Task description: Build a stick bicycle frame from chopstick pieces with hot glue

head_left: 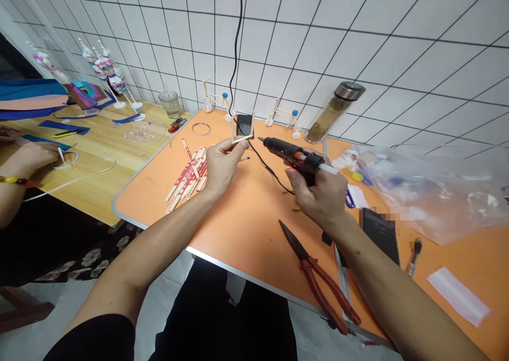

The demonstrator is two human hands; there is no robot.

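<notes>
Pinched in my left hand [223, 165] is a small frame of wooden sticks [242, 138], a crosspiece with two uprights. My right hand [320, 194] grips a black hot glue gun [286, 150], its nozzle pointing left at the frame's right corner, a short distance off. A clear glue stick [328, 168] pokes out of the gun's back, and a small red light glows on it. Under my left wrist lies a pile of chopsticks [186, 183] in red-patterned wrappers. Red-handled pliers [314, 271] rest on the orange table [246, 223] below my right hand.
Two stick models with blue balls [225, 95] stand by the wall, beside a glass tumbler [336, 112]. A black cord [237, 37] hangs down to the table. Plastic bags [429, 191] and a phone [379, 236] lie right. At left, another person's hand [37, 157] works at a wooden table [91, 186].
</notes>
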